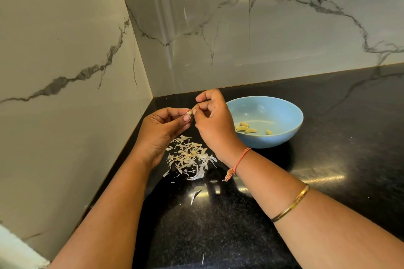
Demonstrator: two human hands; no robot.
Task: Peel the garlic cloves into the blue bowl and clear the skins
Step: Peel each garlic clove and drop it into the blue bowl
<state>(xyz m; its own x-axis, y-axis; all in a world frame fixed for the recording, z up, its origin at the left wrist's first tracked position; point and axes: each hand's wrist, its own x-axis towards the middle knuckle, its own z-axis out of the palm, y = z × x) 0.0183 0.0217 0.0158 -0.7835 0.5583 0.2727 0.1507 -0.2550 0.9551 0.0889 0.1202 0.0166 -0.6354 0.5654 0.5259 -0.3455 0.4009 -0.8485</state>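
Head view: glossy black surface point(328, 159), corner of grey-veined marble walls point(87, 50). Small pale garlic clove point(189, 113) pinched between fingers point(203, 106) of left hand point(160, 132) and right hand point(215, 125).

Orange wrist thread point(241, 158), gold bangle point(291, 202) (right arm)

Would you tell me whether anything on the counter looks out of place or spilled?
Only the garlic skins: most lie heaped on the counter, but stray slivers lie apart, nearer the person. The blue bowl stands upright.
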